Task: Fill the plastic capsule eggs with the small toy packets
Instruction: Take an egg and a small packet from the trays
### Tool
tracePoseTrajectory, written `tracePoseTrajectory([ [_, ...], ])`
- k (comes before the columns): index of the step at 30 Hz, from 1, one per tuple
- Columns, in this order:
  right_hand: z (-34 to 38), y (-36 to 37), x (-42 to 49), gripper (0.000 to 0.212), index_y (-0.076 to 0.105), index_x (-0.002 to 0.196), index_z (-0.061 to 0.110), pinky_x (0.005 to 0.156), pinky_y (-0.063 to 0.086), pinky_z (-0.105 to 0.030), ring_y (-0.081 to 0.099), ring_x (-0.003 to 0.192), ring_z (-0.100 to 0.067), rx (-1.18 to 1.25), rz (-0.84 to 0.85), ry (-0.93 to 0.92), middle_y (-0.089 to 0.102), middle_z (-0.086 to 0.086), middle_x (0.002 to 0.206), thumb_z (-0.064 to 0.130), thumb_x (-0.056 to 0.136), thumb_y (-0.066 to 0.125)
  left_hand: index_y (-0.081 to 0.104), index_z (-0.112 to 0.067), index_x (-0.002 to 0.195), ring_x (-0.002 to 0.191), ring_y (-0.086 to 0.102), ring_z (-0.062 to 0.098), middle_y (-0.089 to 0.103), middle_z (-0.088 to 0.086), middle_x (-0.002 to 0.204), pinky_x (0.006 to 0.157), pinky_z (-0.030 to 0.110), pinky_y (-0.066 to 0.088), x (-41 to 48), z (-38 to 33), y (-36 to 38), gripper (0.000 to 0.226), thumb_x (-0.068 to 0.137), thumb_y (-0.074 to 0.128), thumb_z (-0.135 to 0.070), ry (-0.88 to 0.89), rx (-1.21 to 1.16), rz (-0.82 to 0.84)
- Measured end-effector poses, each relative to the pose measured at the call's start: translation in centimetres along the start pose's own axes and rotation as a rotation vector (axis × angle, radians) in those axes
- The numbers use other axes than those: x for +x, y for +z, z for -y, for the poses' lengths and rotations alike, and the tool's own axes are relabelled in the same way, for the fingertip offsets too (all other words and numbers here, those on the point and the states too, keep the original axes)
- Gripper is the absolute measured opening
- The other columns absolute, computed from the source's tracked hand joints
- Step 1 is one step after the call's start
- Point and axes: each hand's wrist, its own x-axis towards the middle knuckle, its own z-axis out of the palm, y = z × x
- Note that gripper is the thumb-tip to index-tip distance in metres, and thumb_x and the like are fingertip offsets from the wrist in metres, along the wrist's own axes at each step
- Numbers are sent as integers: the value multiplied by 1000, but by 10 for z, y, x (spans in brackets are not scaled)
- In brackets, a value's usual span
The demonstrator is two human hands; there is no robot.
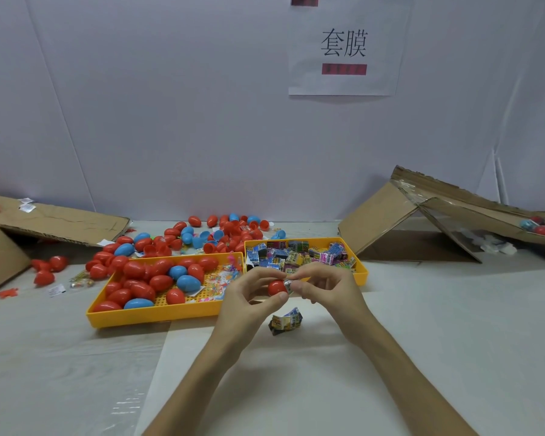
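Faces a pale wall (pixel 170 114) bearing a paper sheet (pixel 346 80) right of centre. Shows a whitish table (pixel 438 325) near, cardboard sheet (pixel 60 223) far left, cardboard flaps (pixel 379 215) far right.

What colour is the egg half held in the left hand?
Red. The egg half in the left hand shows in the head view.

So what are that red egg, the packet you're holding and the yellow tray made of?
The egg looks like hard plastic, smooth and glossy: light glints off its shell. The packet seems to be thin film or foil, since its end looks silvery and crinkled; I can't tell which. The tray is probably plastic too, duller, with a moulded floor full of little holes.
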Motion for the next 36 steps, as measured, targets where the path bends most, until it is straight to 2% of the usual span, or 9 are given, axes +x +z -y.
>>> tracePoseTrajectory([
  [10, -4, 0, 1, 10, 80, 82, 26, 63, 50, -18, 63, 69, -7, -13, -3, -18, 71, 6, 92, 26, 72, 82, 73, -44, 93, 92, 72, 7, 75, -14, 97, 73, 21, 58, 1, 1, 0, 30, 82, 83, -18, 12, 37, -14],
  [16, -7, -1, 2, 13, 79, 85, 18, 67, 53, -22, 63, 69, -9, -29, -8, -1, 71, 7, 93, 8, 77, 83, 73, -41, 93, 88, 73, 9, 74, -14, 97, 72, 21, 58, 0, 0, 1, 28, 81, 84, -18, 26, 54, -17],
  [19, -6, 0, 2, 21, 78, 94, 26, 70, 58, -29, 65, 70, -13, -64, -16, 1, 72, 5, 100, 13, 78, 84, 75, -31, 95, 86, 75, 13, 75, -11, 95, 69, 19, 57, 0, 0, 1, 23, 81, 84, -15, -3, 14, -17],
  [21, -8, 3, 2, 32, 74, 104, 32, 69, 60, -35, 66, 71, -15, -127, -75, -7, 70, 7, 101, 25, 76, 86, 74, -24, 98, 86, 75, 13, 76, -10, 94, 68, 18, 57, 0, 0, 1, 23, 80, 84, -15, -54, -17, -36],
  [24, -11, 9, 0, 32, 66, 99, 35, 59, 51, -27, 60, 67, -12, -217, -234, -124, 63, 14, 90, 37, 75, 87, 73, -11, 102, 88, 75, 25, 77, 2, 94, 70, 23, 59, 1, -1, 0, 26, 78, 83, -15, -141, -178, -99],
  [27, -15, 16, -3, 25, 59, 90, 29, 57, 46, -19, 59, 65, -12, -328, -293, -326, 59, 13, 85, 34, 77, 80, 72, -8, 102, 91, 75, 27, 77, 8, 97, 70, 26, 59, 2, -3, -3, 36, 70, 82, -23, -199, -330, -147],
  [30, -18, 25, -6, 31, 59, 97, 29, 63, 47, -14, 63, 72, -11, -429, -262, -460, 59, 15, 91, 26, 78, 82, 72, -11, 103, 94, 75, 22, 77, 7, 98, 73, 27, 58, 2, -3, -4, 41, 67, 81, -30, -228, -350, -147],
  [32, -20, 29, -7, 35, 60, 103, 26, 69, 47, -12, 64, 79, -7, -468, -234, -510, 58, 14, 97, 21, 78, 84, 72, -7, 105, 95, 75, 24, 77, 11, 98, 75, 27, 59, 2, -3, -3, 42, 68, 81, -26, -238, -423, -150],
  [36, -24, 31, -9, 34, 66, 108, 12, 81, 53, -18, 61, 98, -4, -553, -245, -576, 60, 7, 106, 15, 79, 84, 69, 0, 104, 92, 75, 25, 74, 12, 92, 73, 24, 60, 0, -5, -1, 41, 68, 80, -14, -255, -564, -142],
])
